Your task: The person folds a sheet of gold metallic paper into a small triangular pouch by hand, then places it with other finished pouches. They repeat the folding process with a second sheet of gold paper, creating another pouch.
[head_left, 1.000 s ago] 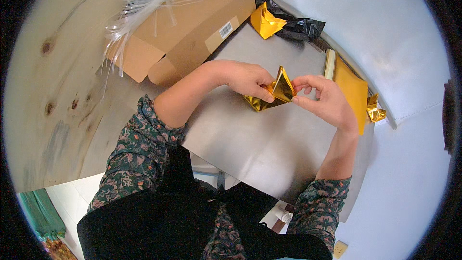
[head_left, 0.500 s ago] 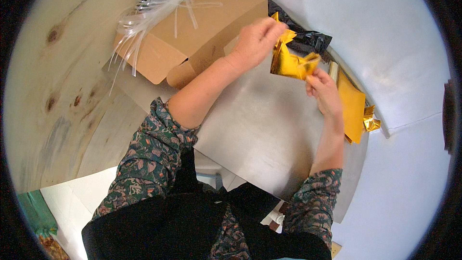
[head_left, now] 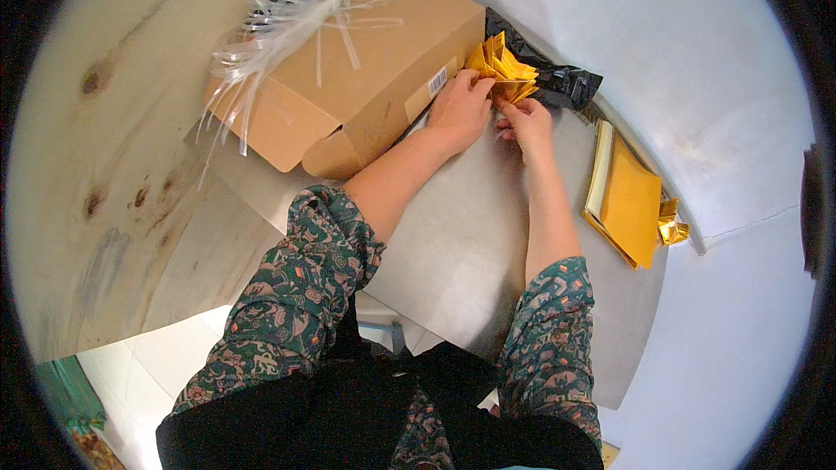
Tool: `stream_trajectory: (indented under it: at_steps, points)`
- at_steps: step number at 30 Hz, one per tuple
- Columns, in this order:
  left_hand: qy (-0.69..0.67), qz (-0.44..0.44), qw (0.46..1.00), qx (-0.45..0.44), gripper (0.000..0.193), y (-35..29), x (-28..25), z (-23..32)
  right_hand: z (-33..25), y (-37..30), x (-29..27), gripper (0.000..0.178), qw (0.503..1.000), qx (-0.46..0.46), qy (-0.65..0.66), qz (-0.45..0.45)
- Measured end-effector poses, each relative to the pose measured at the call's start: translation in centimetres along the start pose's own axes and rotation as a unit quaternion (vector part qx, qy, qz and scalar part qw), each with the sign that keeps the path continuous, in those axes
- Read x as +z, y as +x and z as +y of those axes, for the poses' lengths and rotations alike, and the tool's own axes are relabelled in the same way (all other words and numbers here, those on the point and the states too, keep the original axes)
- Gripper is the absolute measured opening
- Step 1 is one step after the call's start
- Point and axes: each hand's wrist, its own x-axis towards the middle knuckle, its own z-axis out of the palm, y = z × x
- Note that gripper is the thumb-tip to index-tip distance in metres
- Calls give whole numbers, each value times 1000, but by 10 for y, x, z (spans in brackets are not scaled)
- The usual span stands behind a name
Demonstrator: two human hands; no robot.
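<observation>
Translucent strips (head_left: 300, 24) draped over brown cardboard box (head_left: 379, 70); crumpled black plastic (head_left: 568, 85) nearby.

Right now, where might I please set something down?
The grey tabletop is bare between the forearms, and between the right forearm and yellow stack. Crowded far end: left hand, right hand, gold folded papers, box, black plastic.

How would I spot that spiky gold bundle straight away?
Find the big brown cardboard box at the upper left. Off its right end, beside crumpled black plastic, the left hand and right hand meet at the gold bundle. Unlike the flat gold stack farther right, it bristles with pointed folds.
</observation>
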Motion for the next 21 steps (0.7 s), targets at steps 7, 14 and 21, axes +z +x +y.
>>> stream_trajectory:
  at_steps: [7, 14, 21]
  points:
    - [33, -10, 999, -18, 44, -1, 4, 4, -1, 18, -3, 28, 998, -8, 55, 6]
    - [34, -18, 999, 0, 49, -2, 3, 7, -2, 36, -12, 41, 999, 5, 27, -26]
    - [3, 20, 1000, 19, 47, 0, 3, 5, -6, 24, -17, 66, 999, 4, -38, -1]
